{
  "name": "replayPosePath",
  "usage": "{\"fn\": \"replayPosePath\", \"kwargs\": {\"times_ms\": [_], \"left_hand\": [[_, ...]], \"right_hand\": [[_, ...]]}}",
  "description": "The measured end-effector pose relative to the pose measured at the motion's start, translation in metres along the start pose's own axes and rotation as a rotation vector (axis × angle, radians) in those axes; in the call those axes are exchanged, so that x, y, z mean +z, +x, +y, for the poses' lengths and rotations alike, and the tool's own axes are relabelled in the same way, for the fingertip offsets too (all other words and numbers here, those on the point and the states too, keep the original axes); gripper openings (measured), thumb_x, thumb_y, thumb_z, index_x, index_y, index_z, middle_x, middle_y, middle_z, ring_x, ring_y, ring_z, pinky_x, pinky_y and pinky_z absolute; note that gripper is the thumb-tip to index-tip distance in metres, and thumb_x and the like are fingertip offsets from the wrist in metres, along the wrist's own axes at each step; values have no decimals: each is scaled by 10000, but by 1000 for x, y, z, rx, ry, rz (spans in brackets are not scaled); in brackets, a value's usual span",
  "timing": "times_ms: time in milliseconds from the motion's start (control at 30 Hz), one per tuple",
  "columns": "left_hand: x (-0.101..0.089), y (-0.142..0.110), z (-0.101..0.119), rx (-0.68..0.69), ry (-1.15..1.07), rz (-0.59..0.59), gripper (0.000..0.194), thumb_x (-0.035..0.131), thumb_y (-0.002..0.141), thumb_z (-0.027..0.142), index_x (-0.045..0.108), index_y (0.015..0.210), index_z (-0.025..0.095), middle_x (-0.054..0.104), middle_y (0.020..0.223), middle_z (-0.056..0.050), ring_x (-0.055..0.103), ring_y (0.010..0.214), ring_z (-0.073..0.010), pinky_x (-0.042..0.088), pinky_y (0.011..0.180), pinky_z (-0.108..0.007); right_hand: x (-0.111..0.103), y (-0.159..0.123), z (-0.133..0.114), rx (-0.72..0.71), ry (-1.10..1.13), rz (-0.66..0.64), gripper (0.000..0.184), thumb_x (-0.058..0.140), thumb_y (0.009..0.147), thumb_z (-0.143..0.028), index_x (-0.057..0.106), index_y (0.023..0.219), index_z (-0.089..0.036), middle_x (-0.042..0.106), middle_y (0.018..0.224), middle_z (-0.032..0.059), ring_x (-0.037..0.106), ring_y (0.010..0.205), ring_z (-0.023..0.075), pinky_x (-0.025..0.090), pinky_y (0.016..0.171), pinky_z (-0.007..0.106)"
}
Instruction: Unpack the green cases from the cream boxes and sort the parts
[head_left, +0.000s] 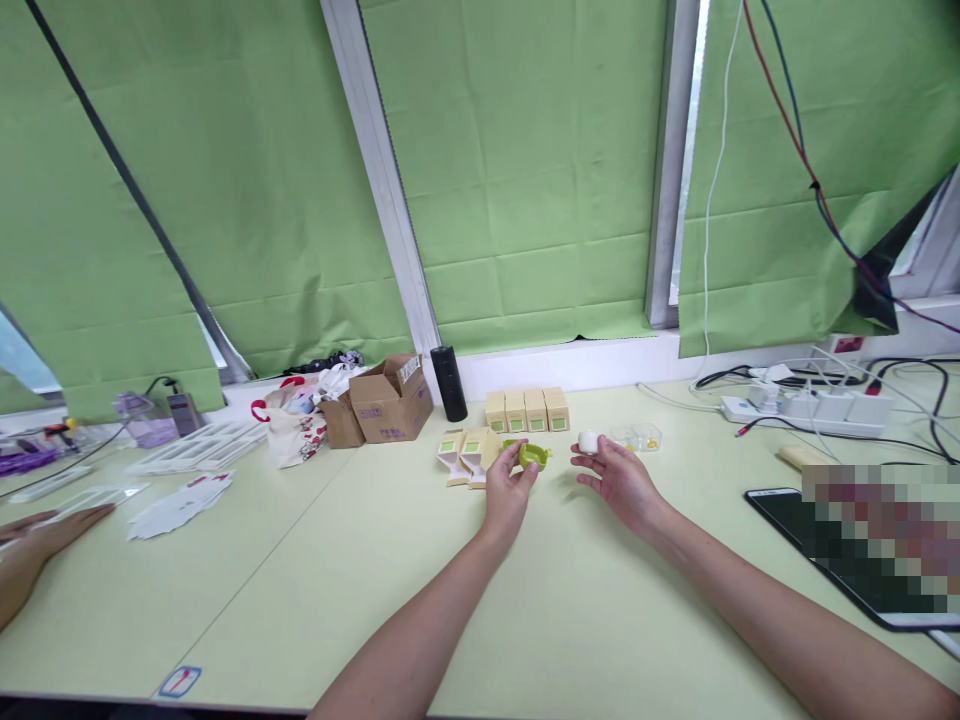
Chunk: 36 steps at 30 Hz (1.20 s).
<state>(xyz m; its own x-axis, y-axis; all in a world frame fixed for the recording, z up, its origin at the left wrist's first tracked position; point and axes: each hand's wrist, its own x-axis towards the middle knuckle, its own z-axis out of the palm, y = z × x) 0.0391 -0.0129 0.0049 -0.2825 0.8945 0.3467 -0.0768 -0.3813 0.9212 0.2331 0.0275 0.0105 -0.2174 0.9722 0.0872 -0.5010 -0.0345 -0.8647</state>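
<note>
My left hand [511, 482] pinches a small lime-green open case [534, 456], which looks soft and hollow. Fingers and thumb of my right hand [616, 478] hold a small white rounded case [588, 441], level with the green one and apart from it. Just behind my left hand lie opened small cardboard boxes [452, 456] with white inserts and green labels. Several closed boxes [535, 411] of the same kind stand in a row farther back. Beyond my right hand is a clear plastic container [636, 437] with something small and yellow in it.
A black cylinder [448, 384] and an open brown carton [391, 400] stand near the wall, beside a white bag [289, 433]. At right are a power strip [806, 412] with cables and a tablet [795, 530]. Another person's hands [56, 535] rest at far left by white cards [178, 506].
</note>
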Motion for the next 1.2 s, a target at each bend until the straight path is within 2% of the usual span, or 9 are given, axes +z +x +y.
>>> {"fn": "replayPosePath", "kwargs": {"times_ms": [400, 633, 967, 1200], "left_hand": [[0, 0, 3, 21, 10, -11, 539, 865, 762, 384, 682, 1217, 161, 724, 1248, -148, 679, 1181, -271, 573, 977, -385], [5, 4, 6, 24, 20, 21, 562, 869, 731, 377, 682, 1207, 142, 728, 1236, -154, 690, 1152, -280, 574, 982, -418], [5, 3, 7, 26, 41, 9, 507, 841, 762, 351, 681, 1201, 155, 725, 1236, -139, 676, 1169, -274, 571, 981, -407], [5, 4, 3, 31, 53, 9, 531, 843, 761, 350, 671, 1221, 148, 714, 1255, -151, 662, 1192, -285, 564, 984, -417]], "right_hand": [[3, -1, -2, -33, -56, -16, 421, 799, 776, -593, 673, 978, -246, 750, 1059, 83, 718, 941, 252, 578, 717, 354], [7, -3, -7, -35, 4, 3, 473, 877, 700, -553, 655, 988, -251, 715, 1010, 37, 694, 900, 215, 568, 695, 310], [8, -4, -12, -45, 36, -26, 499, 938, 633, -478, 663, 990, -264, 696, 989, 10, 678, 885, 202, 561, 710, 328], [10, -4, -14, -110, 26, -60, 491, 971, 579, -373, 709, 976, -252, 692, 935, 2, 655, 880, 191, 573, 812, 388]]}}
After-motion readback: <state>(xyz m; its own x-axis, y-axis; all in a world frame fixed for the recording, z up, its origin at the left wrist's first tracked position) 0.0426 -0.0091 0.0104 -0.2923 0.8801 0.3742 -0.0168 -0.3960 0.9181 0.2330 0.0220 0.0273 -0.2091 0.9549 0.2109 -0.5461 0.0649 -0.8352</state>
